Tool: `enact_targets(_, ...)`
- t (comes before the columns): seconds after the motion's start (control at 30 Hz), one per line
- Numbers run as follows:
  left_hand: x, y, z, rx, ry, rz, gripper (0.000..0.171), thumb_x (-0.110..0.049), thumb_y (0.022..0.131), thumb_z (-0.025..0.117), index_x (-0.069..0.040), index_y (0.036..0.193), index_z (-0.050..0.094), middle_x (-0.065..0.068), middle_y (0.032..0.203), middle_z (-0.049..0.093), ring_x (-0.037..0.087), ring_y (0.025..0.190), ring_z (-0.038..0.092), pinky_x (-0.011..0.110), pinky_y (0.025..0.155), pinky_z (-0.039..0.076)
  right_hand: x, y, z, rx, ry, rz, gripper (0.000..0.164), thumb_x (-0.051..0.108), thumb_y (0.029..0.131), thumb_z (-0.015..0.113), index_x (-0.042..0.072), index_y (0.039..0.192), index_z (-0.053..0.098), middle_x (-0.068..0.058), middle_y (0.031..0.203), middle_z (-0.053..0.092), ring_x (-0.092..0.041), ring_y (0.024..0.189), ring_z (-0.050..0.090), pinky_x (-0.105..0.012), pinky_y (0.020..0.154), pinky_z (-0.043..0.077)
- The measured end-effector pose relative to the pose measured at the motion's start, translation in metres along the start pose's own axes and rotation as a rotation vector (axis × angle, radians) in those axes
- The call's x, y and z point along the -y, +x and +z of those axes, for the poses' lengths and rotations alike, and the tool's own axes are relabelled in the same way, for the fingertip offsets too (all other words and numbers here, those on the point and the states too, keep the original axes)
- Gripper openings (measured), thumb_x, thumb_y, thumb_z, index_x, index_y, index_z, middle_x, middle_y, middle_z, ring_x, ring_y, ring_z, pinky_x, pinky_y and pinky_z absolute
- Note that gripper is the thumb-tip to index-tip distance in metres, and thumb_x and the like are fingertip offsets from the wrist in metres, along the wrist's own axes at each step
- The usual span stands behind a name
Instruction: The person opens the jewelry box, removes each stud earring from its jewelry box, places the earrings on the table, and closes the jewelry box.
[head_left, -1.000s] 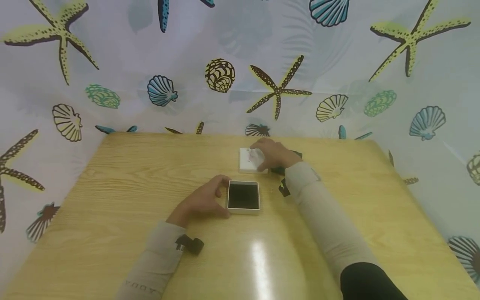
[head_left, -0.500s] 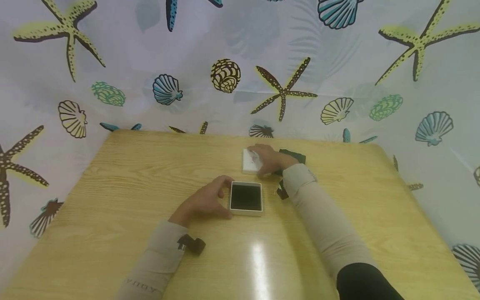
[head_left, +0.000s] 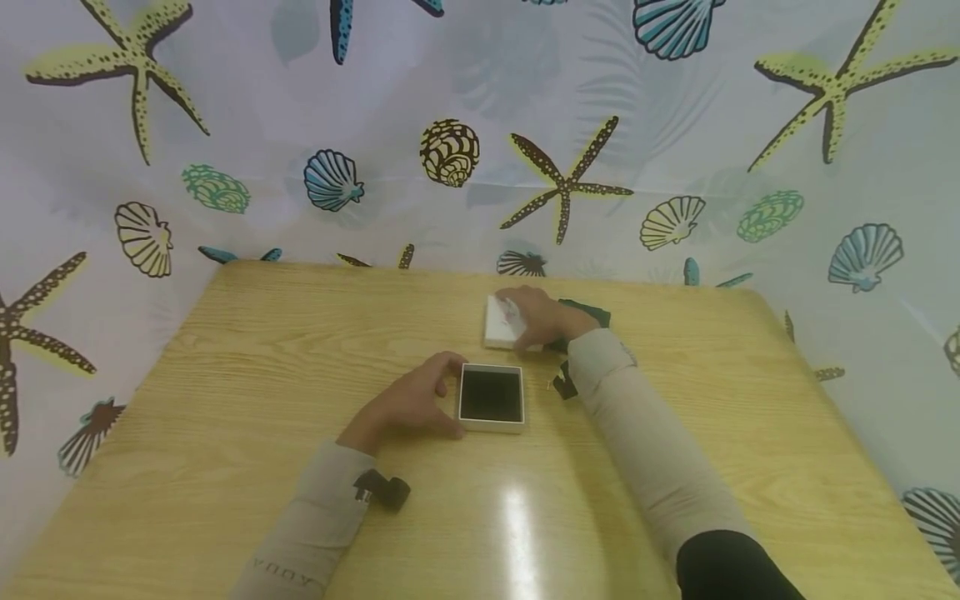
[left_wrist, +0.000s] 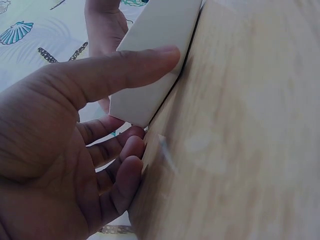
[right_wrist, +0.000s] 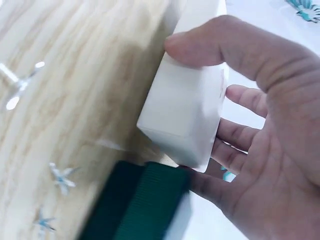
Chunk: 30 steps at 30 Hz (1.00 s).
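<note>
My left hand grips the left end of a shallow white box with a black inside, its thumb on the near wall and its fingers at the far left corner. In the left wrist view the thumb lies against the white wall. Further back, my right hand holds a second white box, thumb on the near side and fingers at the far side. The right wrist view shows this white box with faint red marks on its top. The right hand hides part of it.
A dark green ridged box-like thing lies beside the right hand, partly covered by it. Small shiny clear pieces are scattered on the wooden table. A patterned cloth stands behind the table's far edge.
Both hands stay on their white boxes. My right hand has lowered slightly at the back box since a second ago. The head view has shifted a little.
</note>
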<state>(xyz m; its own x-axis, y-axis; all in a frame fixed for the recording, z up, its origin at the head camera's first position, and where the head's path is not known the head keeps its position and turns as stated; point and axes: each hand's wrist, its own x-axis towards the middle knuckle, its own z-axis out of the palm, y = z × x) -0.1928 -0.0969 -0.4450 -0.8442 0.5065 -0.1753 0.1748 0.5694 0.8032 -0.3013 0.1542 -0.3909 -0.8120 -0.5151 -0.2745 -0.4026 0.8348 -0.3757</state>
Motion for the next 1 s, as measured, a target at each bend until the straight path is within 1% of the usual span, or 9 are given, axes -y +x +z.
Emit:
enact_targets(0.17, -0.001, -0.001, 0.0, -0.006, -0.004, -0.001, 0.097, -0.023, 0.062, 0.095, -0.022, 0.144, 0.042, 0.0, 0.142, 0.052, 0.022, 0.108, 0.053, 0.035, 0.088, 0.047, 0.007, -0.005, -0.004, -0.044, -0.013, -0.053, 0.1, 0.014, 0.07, 0.083, 0.007, 0.154, 0.03, -0.02, 0.139, 0.049, -0.033, 0.12, 0.046, -0.049, 0.107, 0.04)
enact_targets(0.3, -0.002, -0.002, -0.001, -0.006, -0.001, -0.014, 0.097, -0.024, 0.063, 0.095, -0.022, 0.145, 0.042, 0.0, 0.142, 0.053, 0.023, 0.109, 0.054, 0.035, 0.089, 0.048, 0.015, -0.013, -0.006, -0.067, -0.003, -0.091, 0.099, 0.016, 0.07, 0.084, 0.006, 0.154, 0.032, -0.02, 0.137, 0.051, -0.032, 0.115, 0.048, -0.048, 0.103, 0.043)
enact_targets(0.5, -0.002, -0.003, -0.001, -0.005, 0.006, -0.023, 0.098, -0.025, 0.064, 0.094, -0.022, 0.146, 0.04, 0.0, 0.143, 0.052, 0.023, 0.112, 0.054, 0.036, 0.091, 0.049, 0.028, -0.031, -0.002, -0.128, 0.056, -0.154, 0.097, 0.017, 0.07, 0.086, 0.004, 0.152, 0.036, -0.019, 0.14, 0.053, -0.03, 0.114, 0.05, -0.044, 0.098, 0.047)
enact_targets(0.7, -0.001, -0.002, 0.0, -0.003, 0.009, -0.009, 0.098, -0.025, 0.064, 0.094, -0.021, 0.146, 0.04, 0.002, 0.143, 0.052, 0.024, 0.111, 0.053, 0.035, 0.089, 0.049, 0.039, -0.052, 0.006, -0.169, 0.062, -0.193, 0.098, 0.015, 0.066, 0.084, 0.006, 0.152, 0.037, -0.016, 0.136, 0.054, -0.027, 0.112, 0.049, -0.039, 0.09, 0.048)
enact_targets(0.8, -0.002, -0.002, 0.0, -0.004, 0.019, -0.011, 0.099, -0.025, 0.064, 0.094, -0.021, 0.146, 0.039, 0.002, 0.142, 0.052, 0.024, 0.111, 0.054, 0.035, 0.089, 0.049, 0.045, -0.063, 0.009, -0.179, 0.074, -0.195, 0.098, 0.014, 0.066, 0.084, 0.006, 0.152, 0.038, -0.016, 0.137, 0.054, -0.028, 0.113, 0.049, -0.04, 0.092, 0.047)
enact_targets(1.0, -0.005, -0.003, 0.0, 0.001, 0.021, -0.016, 0.099, -0.025, 0.064, 0.094, -0.019, 0.146, 0.039, 0.003, 0.141, 0.053, 0.024, 0.11, 0.054, 0.035, 0.089, 0.049, 0.06, -0.083, 0.017, -0.137, 0.077, -0.151, 0.095, 0.017, 0.069, 0.084, 0.008, 0.152, 0.038, -0.016, 0.144, 0.05, -0.028, 0.117, 0.047, -0.039, 0.093, 0.046)
